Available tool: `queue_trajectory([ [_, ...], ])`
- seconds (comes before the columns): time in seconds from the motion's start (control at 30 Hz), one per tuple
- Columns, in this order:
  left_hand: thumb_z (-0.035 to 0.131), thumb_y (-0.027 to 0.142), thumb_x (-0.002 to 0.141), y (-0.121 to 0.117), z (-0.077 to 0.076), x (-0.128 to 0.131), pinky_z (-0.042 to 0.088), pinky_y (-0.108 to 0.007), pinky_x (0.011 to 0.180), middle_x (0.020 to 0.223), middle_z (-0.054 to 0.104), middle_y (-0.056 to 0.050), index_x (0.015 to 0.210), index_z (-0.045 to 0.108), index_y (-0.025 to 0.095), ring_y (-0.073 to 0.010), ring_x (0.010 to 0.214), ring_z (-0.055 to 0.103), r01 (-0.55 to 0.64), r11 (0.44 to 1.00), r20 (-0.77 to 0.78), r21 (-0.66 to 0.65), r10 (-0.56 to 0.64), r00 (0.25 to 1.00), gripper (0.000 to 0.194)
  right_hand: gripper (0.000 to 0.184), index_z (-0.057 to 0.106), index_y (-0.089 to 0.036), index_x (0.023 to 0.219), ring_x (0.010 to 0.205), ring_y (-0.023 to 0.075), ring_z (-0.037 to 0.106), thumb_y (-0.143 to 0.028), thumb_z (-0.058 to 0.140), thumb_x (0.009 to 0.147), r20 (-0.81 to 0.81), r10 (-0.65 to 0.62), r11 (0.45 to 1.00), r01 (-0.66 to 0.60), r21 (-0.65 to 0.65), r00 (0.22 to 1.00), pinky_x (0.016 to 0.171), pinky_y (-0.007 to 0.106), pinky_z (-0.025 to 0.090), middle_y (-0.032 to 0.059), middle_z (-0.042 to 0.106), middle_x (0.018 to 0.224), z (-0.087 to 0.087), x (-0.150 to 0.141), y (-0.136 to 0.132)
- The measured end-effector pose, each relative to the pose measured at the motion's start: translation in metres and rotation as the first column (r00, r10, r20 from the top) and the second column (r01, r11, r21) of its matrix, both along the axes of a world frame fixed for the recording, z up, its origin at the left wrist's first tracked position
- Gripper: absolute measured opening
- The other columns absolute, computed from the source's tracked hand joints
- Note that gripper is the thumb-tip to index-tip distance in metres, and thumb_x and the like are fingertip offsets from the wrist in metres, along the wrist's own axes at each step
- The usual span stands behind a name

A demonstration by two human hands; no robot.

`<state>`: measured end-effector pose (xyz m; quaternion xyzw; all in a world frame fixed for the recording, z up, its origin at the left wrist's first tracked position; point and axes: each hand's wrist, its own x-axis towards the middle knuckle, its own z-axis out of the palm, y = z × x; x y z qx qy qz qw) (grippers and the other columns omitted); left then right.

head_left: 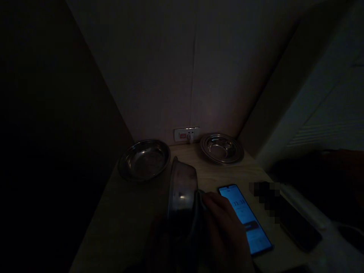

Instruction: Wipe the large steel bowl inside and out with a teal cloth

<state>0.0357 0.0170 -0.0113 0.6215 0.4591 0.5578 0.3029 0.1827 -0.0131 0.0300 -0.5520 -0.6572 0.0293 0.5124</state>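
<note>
In the dim light a steel bowl (pixel 183 185) is held up on its side above the table, its rim toward the left. My left hand (pixel 157 237), mostly lost in shadow, is closed at the bowl's lower left edge. With bent fingers my right hand (pixel 223 227) presses a dark folded cloth (pixel 200 199) against the bowl's base. A wide shallow steel dish (pixel 145 161) lies on the left of the table, and a stack of steel plates or bowls (pixel 222 149) sits at the back right.
To the right of my right hand lies a phone with a lit screen (pixel 241 212). Farther right is a dark elongated object (pixel 295 218), partly pixelated. A wall socket with a switch (pixel 187 134) sits just above the back edge of the wooden table (pixel 113 220). The left side is nearly black.
</note>
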Motion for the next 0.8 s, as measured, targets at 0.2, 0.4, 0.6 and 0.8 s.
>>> queue_trajectory([
  [0.2, 0.052, 0.036, 0.09, -0.016, -0.009, -0.003, 0.054, -0.036, 0.076, 0.112, 0.062, -0.007, 0.114, 0.058, 0.019, -0.0177, 0.091, 0.062, -0.009, 1.0, 0.003, 0.011, 0.009, 1.0, 0.03, 0.041, 0.053, -0.028, 0.13, 0.104, 0.0201, 0.062, -0.016, 0.046, 0.092, 0.071, -0.049, 0.999, 0.048, 0.007, 0.996, 0.08, 0.03, 0.058, 0.0093, 0.059, 0.118, -0.006, -0.003, -0.011],
  [0.4, 0.053, 0.036, 0.09, -0.031, -0.015, -0.009, 0.056, -0.035, 0.077, 0.111, 0.067, -0.008, 0.111, 0.063, 0.022, -0.017, 0.091, 0.065, -0.075, 0.997, -0.034, 0.025, 0.075, 0.997, 0.027, 0.031, 0.06, -0.031, 0.122, 0.101, 0.0203, 0.062, -0.026, 0.046, 0.095, 0.093, -0.113, 0.993, 0.11, 0.035, 0.989, 0.076, 0.028, 0.059, 0.0075, 0.059, 0.117, -0.015, -0.008, -0.017],
  [0.6, 0.052, 0.028, 0.089, -0.029, -0.014, -0.012, 0.059, -0.032, 0.065, 0.102, 0.073, -0.002, 0.115, 0.064, 0.029, -0.022, 0.086, 0.07, -0.116, 0.992, -0.068, 0.038, 0.119, 0.991, 0.028, 0.026, 0.064, -0.033, 0.113, 0.091, 0.0213, 0.065, -0.029, 0.059, 0.088, 0.066, -0.161, 0.986, 0.159, 0.045, 0.985, 0.066, 0.029, 0.06, 0.0048, 0.065, 0.105, -0.018, -0.012, -0.015],
  [0.8, 0.047, 0.045, 0.091, -0.017, -0.001, -0.008, 0.055, -0.036, 0.078, 0.104, 0.065, -0.007, 0.106, 0.063, 0.016, -0.0163, 0.085, 0.063, -0.068, 0.996, -0.141, 0.05, 0.074, 0.987, 0.036, 0.028, 0.06, -0.027, 0.11, 0.081, 0.0222, 0.067, -0.044, 0.058, 0.087, -0.042, -0.171, 0.983, 0.168, -0.077, 0.984, 0.064, 0.031, 0.058, 0.0048, 0.069, 0.09, -0.002, -0.022, -0.016],
])
